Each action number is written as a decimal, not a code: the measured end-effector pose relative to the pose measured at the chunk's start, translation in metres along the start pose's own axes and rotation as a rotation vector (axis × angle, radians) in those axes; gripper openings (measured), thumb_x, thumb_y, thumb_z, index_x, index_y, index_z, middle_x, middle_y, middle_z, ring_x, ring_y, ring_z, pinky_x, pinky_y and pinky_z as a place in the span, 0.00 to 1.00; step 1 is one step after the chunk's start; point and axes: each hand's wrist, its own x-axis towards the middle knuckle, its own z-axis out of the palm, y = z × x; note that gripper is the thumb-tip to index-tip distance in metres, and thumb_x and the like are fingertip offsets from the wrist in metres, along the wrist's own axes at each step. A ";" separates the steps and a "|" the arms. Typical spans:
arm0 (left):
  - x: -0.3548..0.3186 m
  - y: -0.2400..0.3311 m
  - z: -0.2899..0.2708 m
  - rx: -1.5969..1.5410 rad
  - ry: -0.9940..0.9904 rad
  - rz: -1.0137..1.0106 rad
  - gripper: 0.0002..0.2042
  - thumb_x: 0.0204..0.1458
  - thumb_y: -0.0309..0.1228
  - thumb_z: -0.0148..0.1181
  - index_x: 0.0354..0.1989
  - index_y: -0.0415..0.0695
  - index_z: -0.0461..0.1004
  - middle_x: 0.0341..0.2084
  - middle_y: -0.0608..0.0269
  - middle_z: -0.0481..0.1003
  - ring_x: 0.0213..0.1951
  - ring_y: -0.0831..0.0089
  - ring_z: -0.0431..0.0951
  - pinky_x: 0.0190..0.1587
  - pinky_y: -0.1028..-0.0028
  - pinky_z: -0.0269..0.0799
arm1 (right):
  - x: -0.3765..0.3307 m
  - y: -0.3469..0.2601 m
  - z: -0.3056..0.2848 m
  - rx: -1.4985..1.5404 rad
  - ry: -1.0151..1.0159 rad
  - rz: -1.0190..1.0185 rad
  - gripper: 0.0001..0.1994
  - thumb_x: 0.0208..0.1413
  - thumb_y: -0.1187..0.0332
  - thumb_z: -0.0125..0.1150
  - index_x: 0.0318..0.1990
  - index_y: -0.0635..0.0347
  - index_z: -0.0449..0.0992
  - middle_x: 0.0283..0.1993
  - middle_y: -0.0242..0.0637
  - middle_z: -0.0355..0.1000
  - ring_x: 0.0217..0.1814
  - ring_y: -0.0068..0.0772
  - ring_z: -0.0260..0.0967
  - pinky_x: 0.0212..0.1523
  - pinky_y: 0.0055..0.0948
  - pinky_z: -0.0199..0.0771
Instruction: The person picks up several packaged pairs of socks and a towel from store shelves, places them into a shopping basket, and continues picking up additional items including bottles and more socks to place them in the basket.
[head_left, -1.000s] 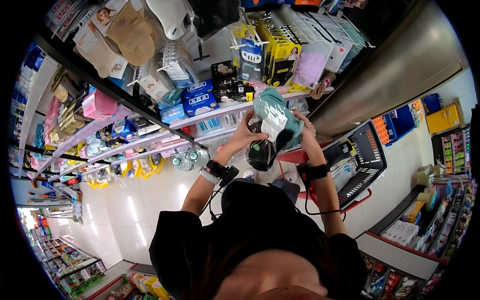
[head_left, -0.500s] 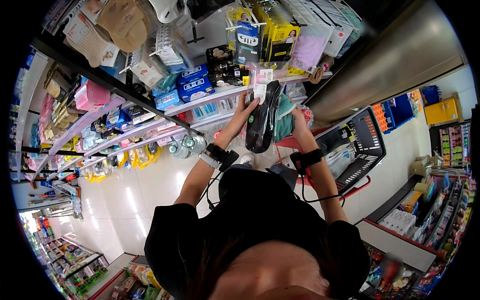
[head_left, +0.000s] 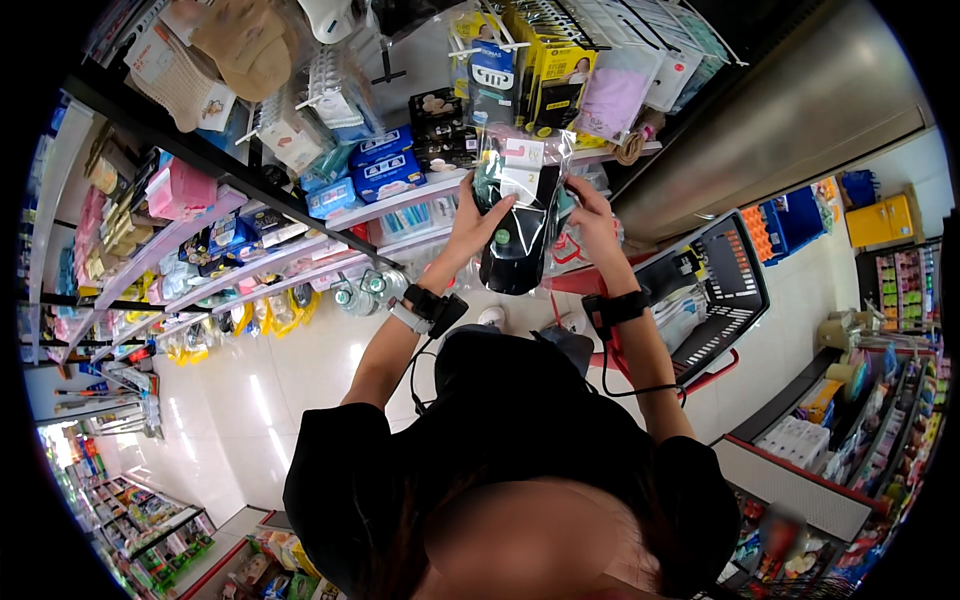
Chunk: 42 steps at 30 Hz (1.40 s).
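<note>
Both hands are raised in front of a shop rack, holding a clear plastic packet [head_left: 520, 215] with a black item and a white card inside. My left hand [head_left: 472, 228] grips the packet's left side. On the right edge, my right hand [head_left: 592, 220] pinches it near the top. The packet hangs upright just below the pegs of hanging packets [head_left: 545, 70]. Each wrist carries a black strap with a cable.
White shelves [head_left: 300, 245] with boxes, tissue packs and bottles run left. A black-and-red shopping basket [head_left: 715, 290] sits low on the right, by a grey column [head_left: 800, 120]. More stocked shelves [head_left: 880, 400] line the far right aisle.
The packet has been lifted higher toward the pegs and turned upright. A teal item seen with it one second ago is no longer in front.
</note>
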 end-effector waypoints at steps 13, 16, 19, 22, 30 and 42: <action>0.023 0.009 -0.022 0.324 0.281 0.252 0.28 0.41 0.30 0.65 0.52 0.43 0.60 0.46 0.53 0.67 0.46 0.62 0.69 0.49 0.70 0.63 | 0.073 -0.019 0.015 -0.289 0.183 -0.240 0.20 0.43 0.71 0.65 0.42 0.66 0.65 0.35 0.35 0.70 0.35 0.23 0.66 0.37 0.22 0.66; 0.024 0.007 -0.042 0.300 0.307 0.229 0.27 0.39 0.26 0.64 0.51 0.45 0.62 0.44 0.55 0.69 0.45 0.64 0.70 0.48 0.72 0.64 | 0.102 -0.025 -0.003 -0.458 0.272 -0.331 0.20 0.42 0.67 0.66 0.40 0.65 0.64 0.30 0.39 0.70 0.29 0.29 0.66 0.32 0.27 0.66; 0.021 0.016 -0.046 0.300 0.239 0.205 0.26 0.38 0.24 0.63 0.50 0.46 0.63 0.44 0.56 0.69 0.45 0.64 0.71 0.48 0.72 0.64 | 0.122 -0.024 -0.008 -0.653 0.286 -0.398 0.21 0.41 0.66 0.67 0.40 0.65 0.64 0.27 0.43 0.68 0.28 0.38 0.66 0.32 0.31 0.66; 0.017 0.026 -0.046 0.271 0.169 0.158 0.22 0.39 0.25 0.62 0.47 0.46 0.67 0.42 0.56 0.71 0.44 0.64 0.71 0.47 0.72 0.65 | 0.135 -0.029 0.006 -0.651 0.310 -0.410 0.22 0.40 0.66 0.67 0.40 0.64 0.64 0.27 0.45 0.68 0.28 0.41 0.67 0.32 0.31 0.66; 0.029 0.016 -0.050 0.607 0.172 -0.065 0.16 0.43 0.51 0.58 0.34 0.55 0.79 0.29 0.54 0.69 0.39 0.58 0.68 0.44 0.65 0.61 | 0.139 -0.029 0.019 -0.338 0.128 -0.271 0.19 0.42 0.70 0.66 0.40 0.65 0.65 0.32 0.33 0.68 0.33 0.21 0.64 0.35 0.22 0.64; 0.058 0.013 -0.031 0.671 0.122 0.090 0.24 0.39 0.55 0.60 0.40 0.52 0.77 0.35 0.41 0.68 0.44 0.48 0.67 0.45 0.61 0.63 | 0.132 -0.043 0.039 -0.158 0.047 -0.156 0.17 0.45 0.72 0.63 0.42 0.64 0.65 0.38 0.33 0.70 0.38 0.20 0.65 0.39 0.21 0.64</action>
